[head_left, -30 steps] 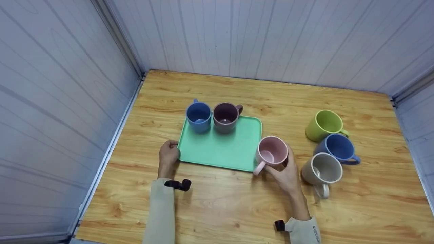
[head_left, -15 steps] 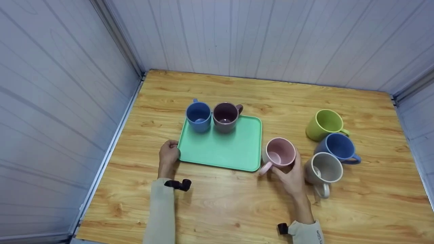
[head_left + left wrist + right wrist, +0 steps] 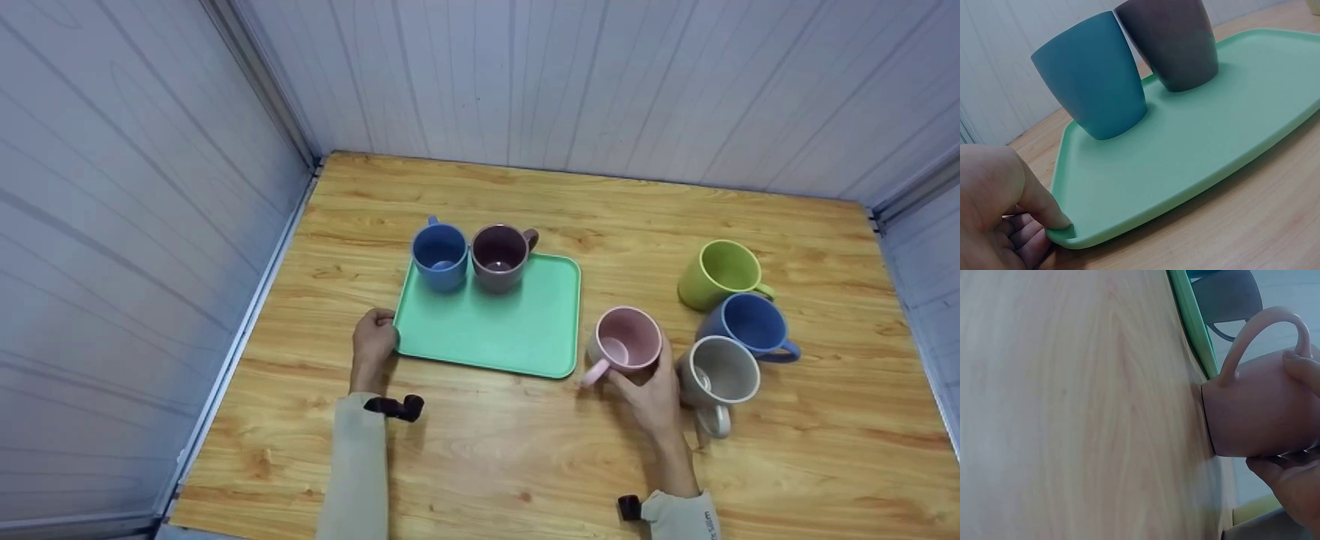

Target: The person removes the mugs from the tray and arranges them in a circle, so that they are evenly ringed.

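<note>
A green tray [image 3: 487, 337] lies on the wooden table, and my left hand [image 3: 373, 343] pinches its near left corner, thumb on the rim in the left wrist view. On the tray's far left part a blue mug [image 3: 442, 277] and a dark mauve mug [image 3: 498, 282] stand upright side by side. To the right of the tray my right hand [image 3: 654, 397] holds a pink mug [image 3: 626, 341] around its side. This mug is upright, its handle toward the near left. In the right wrist view the pink mug [image 3: 1264, 405] has its base at or very near the tabletop.
At the right stand a yellow-green mug [image 3: 709, 285], a second blue mug [image 3: 750, 330] and a greyish-white mug [image 3: 716, 375], close together. The white mug is just right of my right hand. Pale panel walls [image 3: 525, 82] border the table [image 3: 480, 472] at the back and sides.
My right hand has moved the pink mug rightward, from over the tray's right edge to beside the tray. The left hand and the tray have stayed in place.
</note>
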Demonstrator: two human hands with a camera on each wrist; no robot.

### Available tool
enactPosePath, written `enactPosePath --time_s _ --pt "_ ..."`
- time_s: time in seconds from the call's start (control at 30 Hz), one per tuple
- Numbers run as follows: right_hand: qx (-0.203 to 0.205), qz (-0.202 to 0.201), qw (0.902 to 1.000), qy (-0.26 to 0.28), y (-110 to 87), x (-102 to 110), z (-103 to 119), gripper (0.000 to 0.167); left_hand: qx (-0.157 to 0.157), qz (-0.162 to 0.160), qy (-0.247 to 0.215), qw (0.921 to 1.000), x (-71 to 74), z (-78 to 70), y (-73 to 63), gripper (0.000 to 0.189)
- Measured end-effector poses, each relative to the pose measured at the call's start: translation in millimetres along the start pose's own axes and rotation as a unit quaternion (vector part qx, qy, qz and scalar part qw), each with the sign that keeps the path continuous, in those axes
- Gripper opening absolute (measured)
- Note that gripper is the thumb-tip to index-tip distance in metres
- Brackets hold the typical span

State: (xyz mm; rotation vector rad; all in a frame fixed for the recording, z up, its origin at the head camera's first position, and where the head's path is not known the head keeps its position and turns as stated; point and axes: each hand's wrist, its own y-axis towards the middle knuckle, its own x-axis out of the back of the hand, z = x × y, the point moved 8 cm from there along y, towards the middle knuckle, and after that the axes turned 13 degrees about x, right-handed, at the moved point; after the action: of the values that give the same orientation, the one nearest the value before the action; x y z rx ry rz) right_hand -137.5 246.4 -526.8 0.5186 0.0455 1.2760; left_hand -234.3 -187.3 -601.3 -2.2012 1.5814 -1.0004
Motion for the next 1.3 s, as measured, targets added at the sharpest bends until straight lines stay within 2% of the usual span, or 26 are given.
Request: enactPosePath --time_s 0.17,0.37,0.5,0.73,0.9,1.1,1.3 --pt "-0.006 -0.003 0.9996 0.028 -1.7 0.5 -2.9 0.096 0.006 0.006 -0.005 1.0000 -1.5 1.6 -0.1 0.036" --pt "-0.020 0.000 0.9998 -0.001 -4.6 0.3 -0.8 0.095 0.015 0.017 0.011 0.9997 -3.1 2.1 1.3 0.039" --pt "-0.025 -0.007 0.9996 -0.001 -9.0 -1.0 3.5 0.089 0.020 0.020 0.005 0.9996 -2.9 2.3 2.0 0.039" --pt "-0.052 -0.081 0.9953 -0.013 -27.4 8.5 12.3 0.066 0.013 0.013 0.001 0.9998 -1.3 1.0 1.8 0.038" --pt "-0.056 -0.115 0.9917 -0.009 -37.5 12.9 14.0 0.048 0.015 0.012 -0.005 0.9998 -1.6 0.8 1.2 0.036" --pt "-0.036 -0.116 0.9926 0.000 -40.1 9.6 17.3 0.035 0.025 0.016 -0.001 0.9996 -1.6 2.8 2.1 0.037" --pt "-0.071 -0.091 0.9930 0.025 -45.5 -4.1 2.3 0.020 0.016 0.013 0.022 0.9996 -2.1 1.8 1.2 0.039"
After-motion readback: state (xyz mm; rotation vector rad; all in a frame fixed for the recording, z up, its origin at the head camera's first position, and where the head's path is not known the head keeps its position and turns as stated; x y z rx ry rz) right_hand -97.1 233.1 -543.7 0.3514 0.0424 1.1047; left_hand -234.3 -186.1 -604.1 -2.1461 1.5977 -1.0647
